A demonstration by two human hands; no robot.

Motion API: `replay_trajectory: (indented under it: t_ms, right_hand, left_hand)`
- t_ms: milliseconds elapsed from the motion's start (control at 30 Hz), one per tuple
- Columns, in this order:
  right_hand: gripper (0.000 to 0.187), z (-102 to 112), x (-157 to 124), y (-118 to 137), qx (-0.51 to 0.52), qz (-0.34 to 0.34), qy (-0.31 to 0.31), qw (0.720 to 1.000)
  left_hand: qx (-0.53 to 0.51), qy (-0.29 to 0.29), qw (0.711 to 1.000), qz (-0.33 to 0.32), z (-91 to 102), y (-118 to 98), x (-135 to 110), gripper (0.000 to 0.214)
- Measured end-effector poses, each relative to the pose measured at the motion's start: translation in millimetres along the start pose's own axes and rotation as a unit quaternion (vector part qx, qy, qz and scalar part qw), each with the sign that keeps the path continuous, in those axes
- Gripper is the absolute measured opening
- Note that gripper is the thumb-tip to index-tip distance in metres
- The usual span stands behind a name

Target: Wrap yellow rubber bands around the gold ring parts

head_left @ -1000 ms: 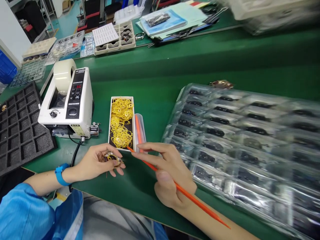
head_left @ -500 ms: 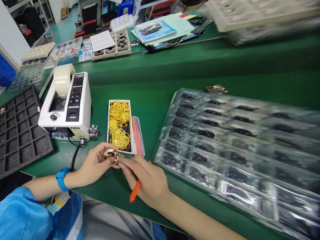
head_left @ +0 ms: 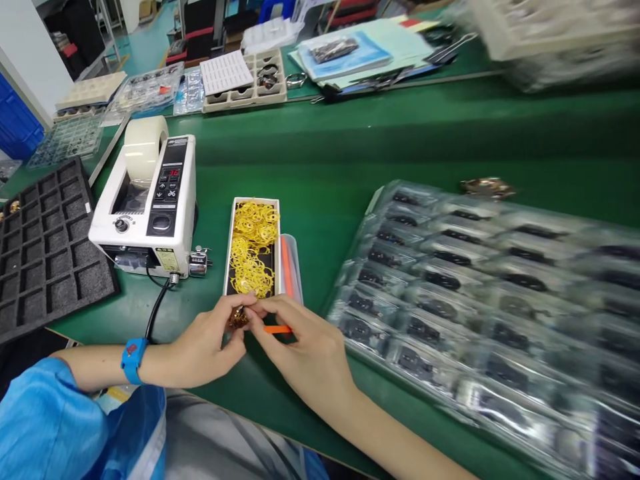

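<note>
My left hand point(head_left: 207, 343) is closed around a small gold round part point(head_left: 238, 317), pinched between thumb and fingers just in front of the white box of yellow rings point(head_left: 253, 247). My right hand point(head_left: 300, 347) meets it from the right, fingertips pressed on the same part. An orange stick point(head_left: 278, 329) lies tucked under the right fingers, only a short piece showing. Both hands hover low over the green table point(head_left: 320, 173). A blue band sits on the left wrist.
A white tape dispenser point(head_left: 150, 200) stands at the left, its cable running toward me. A black foam tray point(head_left: 45, 253) lies far left. A large clear blister tray of dark parts point(head_left: 480, 300) covers the right. A clear tube with an orange stick point(head_left: 290, 263) lies beside the box.
The right hand drew back from the box and came to the gold part in the left hand; the orange stick swung from pointing out to tucked inside the hand. The view shifted slightly.
</note>
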State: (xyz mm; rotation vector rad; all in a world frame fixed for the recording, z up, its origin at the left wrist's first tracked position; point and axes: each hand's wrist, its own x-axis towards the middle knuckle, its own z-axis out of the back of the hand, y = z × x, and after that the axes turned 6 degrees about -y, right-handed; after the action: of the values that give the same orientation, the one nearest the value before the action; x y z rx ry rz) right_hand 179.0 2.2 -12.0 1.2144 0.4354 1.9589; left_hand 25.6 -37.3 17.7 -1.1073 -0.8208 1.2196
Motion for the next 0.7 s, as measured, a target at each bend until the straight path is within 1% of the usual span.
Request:
replay_trajectory:
  t_ms: [100, 200, 367, 433, 533, 633, 700]
  right_hand:
    - [0.014, 0, 3, -2, -0.004, 0.019, -0.004, 1.0]
    - [0.014, 3, 4, -3, 0.022, 0.054, -0.007, 0.998]
    - [0.015, 12, 5, 1, 0.068, 0.064, 0.023, 0.995]
    - [0.016, 17, 6, 3, 0.081, 0.078, 0.023, 0.993]
    - [0.016, 23, 9, 4, 0.089, 0.1, -0.002, 0.991]
    - [0.011, 26, 11, -5, 0.042, 0.076, -0.036, 0.996]
    - [0.012, 25, 13, -16, -0.015, 0.053, -0.036, 0.998]
  left_hand:
    - [0.009, 0.011, 1.0, -0.01, 0.1, 2, 0, 0.044]
    - [0.018, 0.001, 1.0, -0.013, -1.2, 4, 1, 0.045]
    - [0.018, -0.004, 0.999, -0.026, 0.4, 2, 1, 0.048]
    - [-0.007, -0.024, 0.999, -0.024, 2.1, 2, 1, 0.047]
    - [-0.074, -0.069, 0.995, -0.009, 3.2, 6, 3, 0.042]
    - [-0.149, -0.082, 0.985, -0.009, 2.5, 12, 7, 0.037]
    - [-0.192, -0.088, 0.977, -0.015, 3.0, 17, 9, 0.037]
